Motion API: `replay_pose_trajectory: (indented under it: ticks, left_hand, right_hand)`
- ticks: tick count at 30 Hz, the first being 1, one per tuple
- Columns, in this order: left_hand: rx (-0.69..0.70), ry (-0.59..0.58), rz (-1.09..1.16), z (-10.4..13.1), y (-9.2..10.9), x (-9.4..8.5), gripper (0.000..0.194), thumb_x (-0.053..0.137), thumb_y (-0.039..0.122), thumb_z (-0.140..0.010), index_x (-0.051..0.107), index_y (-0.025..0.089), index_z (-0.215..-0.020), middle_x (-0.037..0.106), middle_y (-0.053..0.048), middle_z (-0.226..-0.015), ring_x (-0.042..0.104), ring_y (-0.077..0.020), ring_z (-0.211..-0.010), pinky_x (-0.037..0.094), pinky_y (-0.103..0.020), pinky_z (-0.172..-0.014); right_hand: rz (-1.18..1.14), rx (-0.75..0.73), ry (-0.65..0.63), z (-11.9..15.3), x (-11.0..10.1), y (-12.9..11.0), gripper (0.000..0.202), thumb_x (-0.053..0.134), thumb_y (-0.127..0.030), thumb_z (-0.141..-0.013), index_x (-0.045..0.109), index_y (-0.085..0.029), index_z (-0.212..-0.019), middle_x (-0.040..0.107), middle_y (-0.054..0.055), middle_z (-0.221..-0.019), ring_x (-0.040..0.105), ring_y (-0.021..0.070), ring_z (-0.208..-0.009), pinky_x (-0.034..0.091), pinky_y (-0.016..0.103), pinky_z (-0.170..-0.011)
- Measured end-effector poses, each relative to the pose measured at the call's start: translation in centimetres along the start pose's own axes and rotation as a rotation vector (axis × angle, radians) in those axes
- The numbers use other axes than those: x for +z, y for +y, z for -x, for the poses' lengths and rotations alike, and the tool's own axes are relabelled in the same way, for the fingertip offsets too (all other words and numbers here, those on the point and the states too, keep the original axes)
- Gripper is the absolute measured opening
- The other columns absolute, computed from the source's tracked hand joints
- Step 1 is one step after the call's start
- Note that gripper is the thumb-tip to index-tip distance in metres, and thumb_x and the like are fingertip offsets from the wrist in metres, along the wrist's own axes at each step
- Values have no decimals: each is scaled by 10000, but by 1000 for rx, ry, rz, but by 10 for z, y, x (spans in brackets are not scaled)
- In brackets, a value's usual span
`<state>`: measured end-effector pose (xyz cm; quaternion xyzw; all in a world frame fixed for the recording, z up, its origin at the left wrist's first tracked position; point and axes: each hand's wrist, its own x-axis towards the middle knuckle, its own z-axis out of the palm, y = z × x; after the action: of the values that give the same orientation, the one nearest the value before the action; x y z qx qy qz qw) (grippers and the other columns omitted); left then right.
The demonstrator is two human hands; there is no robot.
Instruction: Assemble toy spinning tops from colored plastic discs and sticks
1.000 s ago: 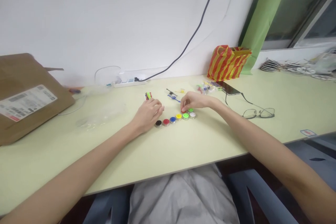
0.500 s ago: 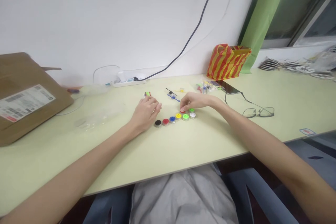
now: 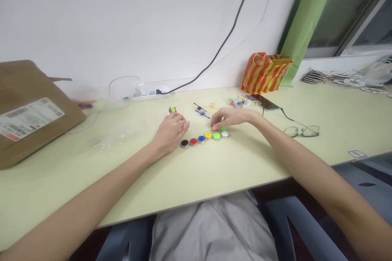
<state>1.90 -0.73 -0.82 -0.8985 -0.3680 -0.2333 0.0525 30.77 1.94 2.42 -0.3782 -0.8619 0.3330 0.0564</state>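
A bent row of small round clear pieces with coloured tops lies on the table: black (image 3: 184, 143), red (image 3: 193, 142), blue (image 3: 201, 139), yellow (image 3: 208, 135), light green (image 3: 216, 136) and white (image 3: 225, 134). Behind it sit another red-topped piece (image 3: 215, 129) and a green-topped piece (image 3: 224, 129). My right hand (image 3: 229, 117) has its thumb and fingers closed on that rear red-topped piece. My left hand (image 3: 172, 132) rests left of the row, fingers loosely bent and apart, holding nothing visible. Just past its fingertips lies a small green and red part (image 3: 172, 109).
Small blue and black plastic pieces (image 3: 201, 111) lie beyond the row, with a bagged heap (image 3: 241, 101) farther right. Around them are a phone (image 3: 266, 102), eyeglasses (image 3: 301, 131), a striped bag (image 3: 266, 74), a power strip (image 3: 150, 95) and a cardboard box (image 3: 33, 110).
My right fingers have shifted slightly on the rear red-topped piece, which now shows more. My left hand stays nearly still.
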Motion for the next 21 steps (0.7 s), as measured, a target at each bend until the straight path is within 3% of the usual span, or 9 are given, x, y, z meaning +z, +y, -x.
replay_pose_trajectory:
  ticks: [4,8,17,21]
  left_hand:
    - [17,0,4,0,0,1,473,281,347,-1057,686,185,-875,685,-98,-977,541,-266,-1052,425,-454,-922]
    - [18,-18,-2,0,0,1,484,269,352,-1061,683,182,-876,685,-96,-977,540,-266,-1054,424,-454,-922]
    - [27,-36,17,0,-2,0,467,281,355,-1057,689,190,-898,683,-99,-985,555,-269,-1045,437,-450,-927]
    - [41,-138,213,3,8,-2,421,296,393,-1062,659,207,-1163,679,-93,-1153,590,-248,-1098,451,-423,-999]
  right_hand:
    - [14,40,-14,3,1,-5,643,783,-569,-736,664,-196,-1245,723,81,-1100,651,217,-984,499,272,-784]
    - [55,53,-33,3,3,-7,745,843,-559,-653,641,-206,-1278,700,90,-1148,628,234,-1037,495,277,-802]
    - [19,35,-22,3,2,-7,677,833,-530,-672,656,-200,-1235,717,85,-1117,635,231,-1036,500,272,-792]
    - [25,29,-24,4,1,-8,629,811,-509,-710,656,-215,-1244,716,77,-1115,636,230,-1065,500,268,-798]
